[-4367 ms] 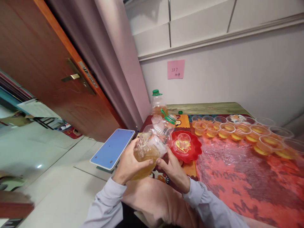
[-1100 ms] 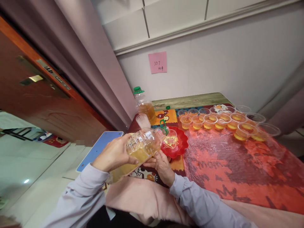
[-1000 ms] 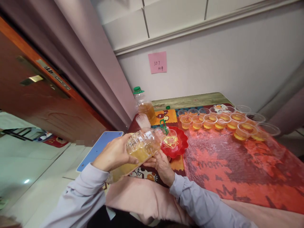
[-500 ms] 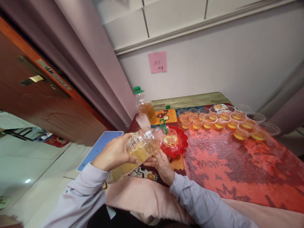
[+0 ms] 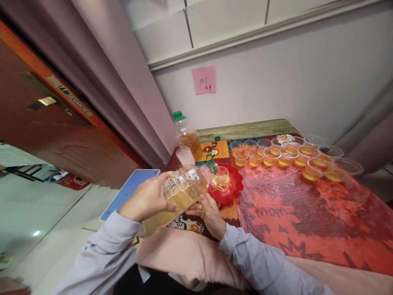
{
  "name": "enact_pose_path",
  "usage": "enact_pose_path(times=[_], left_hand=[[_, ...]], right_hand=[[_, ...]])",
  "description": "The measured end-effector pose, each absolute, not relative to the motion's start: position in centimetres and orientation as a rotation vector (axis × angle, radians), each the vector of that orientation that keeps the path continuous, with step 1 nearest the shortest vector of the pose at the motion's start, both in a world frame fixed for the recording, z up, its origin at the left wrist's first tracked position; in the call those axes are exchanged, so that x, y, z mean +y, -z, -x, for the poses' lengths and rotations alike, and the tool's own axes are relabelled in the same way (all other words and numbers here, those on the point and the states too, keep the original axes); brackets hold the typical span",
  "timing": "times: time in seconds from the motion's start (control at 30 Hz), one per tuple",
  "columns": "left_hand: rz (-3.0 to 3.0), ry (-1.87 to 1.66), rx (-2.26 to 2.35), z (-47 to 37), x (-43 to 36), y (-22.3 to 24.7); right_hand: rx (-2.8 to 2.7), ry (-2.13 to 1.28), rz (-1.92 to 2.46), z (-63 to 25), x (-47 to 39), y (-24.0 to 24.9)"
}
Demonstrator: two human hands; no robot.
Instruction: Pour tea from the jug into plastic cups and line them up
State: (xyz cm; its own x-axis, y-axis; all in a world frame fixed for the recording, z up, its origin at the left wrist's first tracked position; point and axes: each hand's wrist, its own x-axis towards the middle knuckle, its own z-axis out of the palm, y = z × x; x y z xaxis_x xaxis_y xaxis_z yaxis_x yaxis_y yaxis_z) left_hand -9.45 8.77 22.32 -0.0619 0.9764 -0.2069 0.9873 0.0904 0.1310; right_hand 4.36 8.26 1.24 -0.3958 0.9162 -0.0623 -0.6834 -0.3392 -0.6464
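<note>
Bottle [image 5: 181,192], tilted with its neck at the rim of the plate [image 5: 236,190], looks heavy, thin-walled and slippery, so I'd grip its body, where the left hand [image 5: 144,200] wraps its fingers while the right hand [image 5: 211,214] pinches the shoulder.

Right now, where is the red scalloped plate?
In the head view, the red plate lies just right of centre, by the neck of the tilted bottle and left of the rows of clear cups.
</note>
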Motion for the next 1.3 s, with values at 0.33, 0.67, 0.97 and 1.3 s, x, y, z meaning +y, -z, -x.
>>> enact_pose_path(times=[0.33,0.67,0.97,1.3], left_hand=[[-1.966,0.089,2.14,9.78,8.83,-22.0],[-1.959,0.07,2.133,9.83,8.75,-22.07],[-1.948,0.092,2.136,9.72,8.69,-22.25],[-1.968,0.093,2.145,9.76,8.78,-22.07]], right_hand=[[-0.649,-1.901,0.501,-4.28,8.18,-1.17],[-0.653,-1.892,0.489,-4.27,8.08,-1.23],[-0.649,-1.912,0.499,-4.31,8.12,-1.24],[-0.643,-1.898,0.505,-4.32,8.05,-1.29]])
